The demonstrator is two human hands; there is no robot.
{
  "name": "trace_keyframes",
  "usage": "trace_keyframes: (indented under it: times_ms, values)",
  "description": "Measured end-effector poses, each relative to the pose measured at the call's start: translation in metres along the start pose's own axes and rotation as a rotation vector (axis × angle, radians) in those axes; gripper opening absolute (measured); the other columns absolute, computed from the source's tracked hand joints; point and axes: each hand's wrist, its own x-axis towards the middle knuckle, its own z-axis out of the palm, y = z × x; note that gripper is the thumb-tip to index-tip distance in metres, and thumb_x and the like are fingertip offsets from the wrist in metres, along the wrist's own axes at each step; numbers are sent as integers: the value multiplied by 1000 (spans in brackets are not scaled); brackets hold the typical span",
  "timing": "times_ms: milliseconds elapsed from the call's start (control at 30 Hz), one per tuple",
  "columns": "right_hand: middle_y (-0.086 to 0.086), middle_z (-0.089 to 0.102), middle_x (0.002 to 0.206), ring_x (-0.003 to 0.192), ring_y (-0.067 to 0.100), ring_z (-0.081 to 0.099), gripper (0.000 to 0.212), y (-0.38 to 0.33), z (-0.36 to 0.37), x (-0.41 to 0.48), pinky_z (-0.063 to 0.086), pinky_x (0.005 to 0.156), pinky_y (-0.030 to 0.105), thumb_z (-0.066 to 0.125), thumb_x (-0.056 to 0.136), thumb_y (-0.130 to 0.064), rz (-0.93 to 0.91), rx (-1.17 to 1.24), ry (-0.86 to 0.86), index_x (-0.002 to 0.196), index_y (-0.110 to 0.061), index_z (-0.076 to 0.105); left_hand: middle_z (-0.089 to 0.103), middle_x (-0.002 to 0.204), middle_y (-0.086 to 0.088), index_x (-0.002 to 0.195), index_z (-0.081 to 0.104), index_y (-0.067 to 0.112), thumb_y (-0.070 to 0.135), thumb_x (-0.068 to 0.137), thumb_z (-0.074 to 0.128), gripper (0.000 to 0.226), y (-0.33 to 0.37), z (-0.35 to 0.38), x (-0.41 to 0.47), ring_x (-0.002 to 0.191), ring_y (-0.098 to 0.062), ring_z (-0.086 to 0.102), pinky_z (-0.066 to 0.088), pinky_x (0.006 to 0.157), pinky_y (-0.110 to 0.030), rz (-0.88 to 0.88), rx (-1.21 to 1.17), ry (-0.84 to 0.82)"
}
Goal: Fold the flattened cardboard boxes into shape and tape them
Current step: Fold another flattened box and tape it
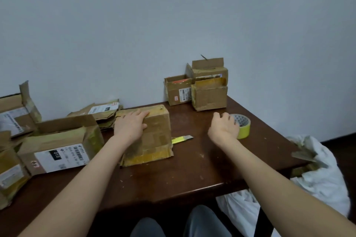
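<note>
A: Cardboard under the left hand [132, 124], that's what matters now. The palm lies flat on top of the folded box [149, 136], fingers spread and closing on nothing; it only presses down.

B: And the right hand [224, 127]?

A: Its grip is half curled over the near side of the yellow tape roll [243, 126], fingers on or just above the rim. I can't tell whether it has closed on the roll yet, and the roll looks to be sitting on the counter [202, 169].

B: Where does the box sit?

A: In the middle of the counter, its far edge beside the stack of flattened boxes [105, 114]. The yellow utility knife [182, 139] lies right against its right side, between the two hands.

B: So what could go wrong?

A: Three things, as I judge it. If the left palm lifts while the right fetches tape, the old creased flaps may spring open and the box lose its shape. If the right hand swings back low, the wrist could sweep the knife; I can't see whether the blade is out. And the box already carries glossy old tape, so a fresh strip might hold poorly there.

B: Anything else?

A: The roll is round, so a clumsy grab could send it towards the counter's right edge.
</note>
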Motion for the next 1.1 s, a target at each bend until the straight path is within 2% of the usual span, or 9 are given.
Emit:
trace_keyframes:
  times_ms: [133, 333, 467, 533, 667, 800, 900, 967, 1100]
  values:
    - [14, 45, 142, 130, 32, 43, 48, 10, 5, 9, 37, 106, 42, 51, 94, -16, 2, -93, -74, 140, -22, 39, 29, 155, 0, 149, 23, 34, 36, 99, 45, 55, 1, 3, -5, 140, -21, 33, 32, 110, -39, 5, -15, 21]
    - [8, 42, 148, 131, 28, 44, 62, -26, -4, 26, 42, 104, 38, 39, 94, -1, -225, 452, -178, 152, -23, 28, 30, 155, 1, 149, 24, 35, 37, 99, 45, 54, -8, 6, -2, 139, -22, 34, 32, 110, -39, 32, -42, 29]
    - [9, 44, 147, 133, 29, 42, 58, -13, -11, 30, 42, 104, 42, 44, 91, -4, -299, 144, -233, 146, -23, 41, 28, 156, 2, 148, 23, 38, 37, 98, 45, 55, -14, 9, 0, 139, -21, 33, 32, 113, -39, 48, -55, 24]
    - [9, 34, 154, 144, 31, 23, 57, -6, -1, 28, 25, 116, 45, 42, 92, -6, -339, -12, -308, 146, -25, 40, 27, 156, 3, 148, 22, 39, 37, 99, 45, 55, -15, 9, 1, 140, -21, 32, 30, 113, -40, 55, -56, 18]
    - [7, 46, 146, 144, 26, 22, 42, -2, 11, 28, 8, 120, 45, 43, 95, -10, -349, -43, -83, 129, -32, 58, 25, 157, 3, 148, 22, 41, 35, 99, 44, 54, -17, 9, -1, 141, -20, 30, 28, 115, -40, 89, -73, 12]
    - [4, 60, 131, 120, 23, 51, 32, -27, -31, 32, 39, 97, 34, 47, 100, -23, -372, 512, 84, 130, -20, 60, 27, 156, 4, 148, 22, 41, 34, 99, 45, 54, -23, 10, -6, 139, -19, 32, 34, 111, -38, 137, -76, 71]
    - [-3, 60, 119, 109, 13, 51, 33, -69, -70, 30, 38, 89, 28, 41, 102, -18, -531, 836, 27, 127, -12, 62, 29, 155, 5, 148, 24, 40, 32, 99, 46, 54, -27, 11, -7, 139, -17, 33, 33, 111, -37, 190, -96, 79]
    - [-2, 60, 104, 98, 13, 52, 31, -101, -81, 28, 40, 84, 28, 40, 102, -18, -610, 880, -46, 116, -8, 67, 32, 154, 6, 149, 26, 35, 26, 98, 48, 56, -31, 8, -7, 137, -14, 35, 33, 111, -34, 191, -234, 47]
    - [-7, 56, 76, 71, 8, 48, 33, -155, -76, 32, 33, 71, 27, 43, 102, -19, -715, 714, -171, 74, -18, 61, 47, 143, 1, 144, 39, 16, 19, 97, 50, 49, -43, -15, -1, 125, -12, 48, 38, 103, -27, -193, -1176, 162]
